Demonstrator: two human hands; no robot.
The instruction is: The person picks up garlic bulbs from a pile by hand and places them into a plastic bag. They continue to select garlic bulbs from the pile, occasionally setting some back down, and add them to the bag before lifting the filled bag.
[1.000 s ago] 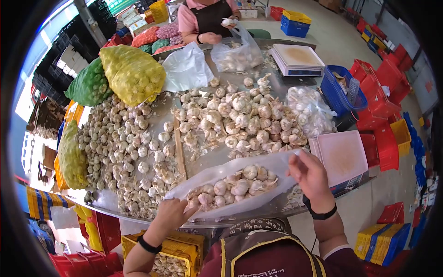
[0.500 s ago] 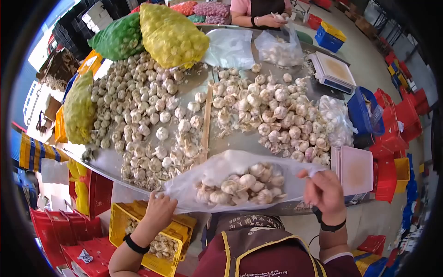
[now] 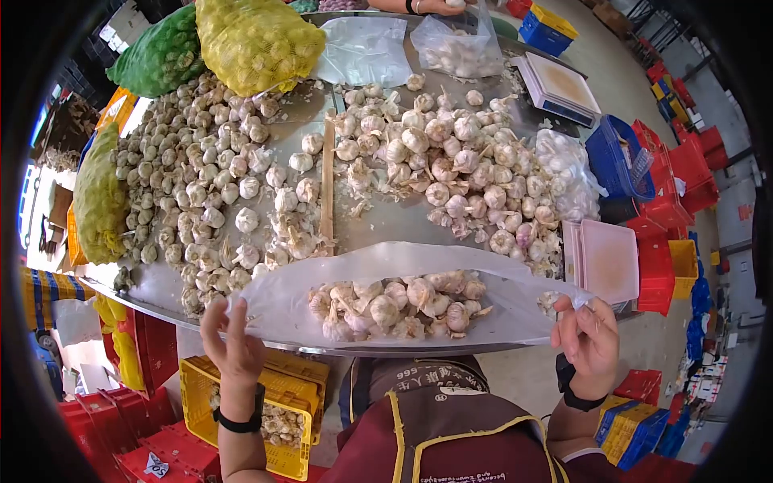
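A clear plastic bag (image 3: 386,259) with several garlic bulbs (image 3: 385,310) inside lies stretched sideways at the table's near edge. At its left end is my left hand (image 3: 235,350), fingers pointing up and closed on the film. The bag's right corner is pinched between the thumb and fingers of my right hand (image 3: 589,342). Beyond the bag, loose garlic bulbs are heaped on both sides of a wooden strip (image 3: 328,185) on the metal table (image 3: 386,229).
Two scales (image 3: 609,262) (image 3: 560,84) and a blue basket (image 3: 616,161) stand on the right. A yellow net sack (image 3: 258,44) and a green net sack (image 3: 161,56) sit at the back left. Below is a yellow crate (image 3: 286,467). Another person's hand (image 3: 439,6) shows across the table.
The view has shifted, so the table appears further up and left. My left hand has moved left and its fingers now point upward. The bag is drawn out wider and flatter.
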